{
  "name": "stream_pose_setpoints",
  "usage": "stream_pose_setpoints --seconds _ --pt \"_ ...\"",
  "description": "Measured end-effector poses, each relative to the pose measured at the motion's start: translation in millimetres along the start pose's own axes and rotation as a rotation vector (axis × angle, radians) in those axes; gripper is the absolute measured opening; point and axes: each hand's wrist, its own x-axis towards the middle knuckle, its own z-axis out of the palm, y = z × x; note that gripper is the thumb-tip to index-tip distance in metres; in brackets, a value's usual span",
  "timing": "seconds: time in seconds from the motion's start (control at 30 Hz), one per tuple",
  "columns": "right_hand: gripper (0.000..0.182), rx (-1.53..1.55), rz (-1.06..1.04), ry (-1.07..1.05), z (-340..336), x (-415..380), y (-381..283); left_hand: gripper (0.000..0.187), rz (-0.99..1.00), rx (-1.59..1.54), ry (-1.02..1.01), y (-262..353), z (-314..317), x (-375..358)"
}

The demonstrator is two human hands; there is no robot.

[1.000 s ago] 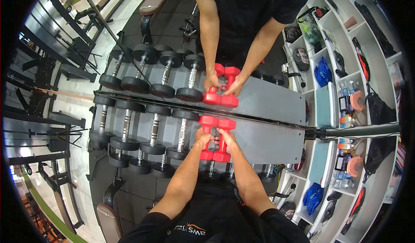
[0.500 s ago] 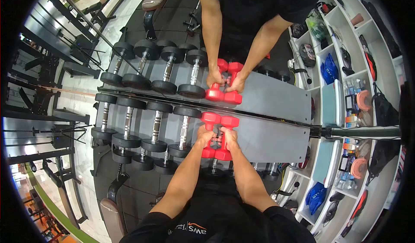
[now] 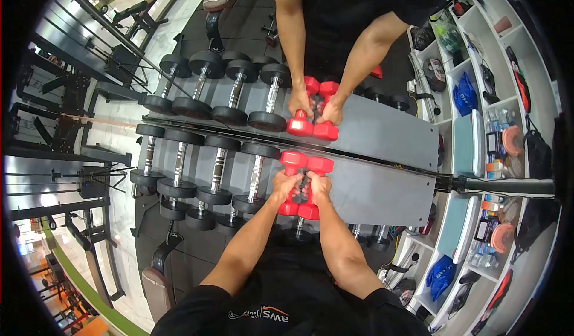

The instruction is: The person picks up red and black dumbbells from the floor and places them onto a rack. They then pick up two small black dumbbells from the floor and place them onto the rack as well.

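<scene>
Two red hex dumbbells lie side by side on the grey rack shelf [image 3: 382,194]. My left hand [image 3: 285,186] is wrapped round the handle of the left red dumbbell [image 3: 293,159]. Round the handle of the right red dumbbell [image 3: 320,165], my right hand [image 3: 319,186] is closed, with its fingers facing those of the left. The dumbbells' near heads sit close together at the shelf's front edge. Just left of my left hand stands a black dumbbell [image 3: 256,177] with a chrome handle.
A mirror behind the shelf reflects my arms and the red dumbbells [image 3: 312,127]. Several black dumbbells [image 3: 180,162] line the shelf's left part, with more on a lower tier. White cubbies [image 3: 412,255] on the right hold bags and bottles. A padded bench [image 3: 156,288] is at lower left.
The view has shifted slightly. The hands have moved a little apart at the handles, and the right dumbbell is tilted slightly more. Both hands keep their grip.
</scene>
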Motion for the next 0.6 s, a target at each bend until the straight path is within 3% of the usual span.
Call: stream_pose_setpoints --seconds 0.27,0.47,0.6 --pt "0.027 0.037 0.003 -0.013 -1.7 -1.9 -1.8 0.03 0.005 0.154 0.157 4.1 10.3 3.9" --pt "0.025 0.037 -0.022 -0.013 -1.4 -4.4 -2.4 0.027 -0.108 -0.016 -0.065 7.7 2.2 6.8" --pt "0.025 0.03 -0.015 0.007 -2.2 -7.6 -6.7 0.021 -0.058 0.054 0.023 4.8 5.7 9.8"
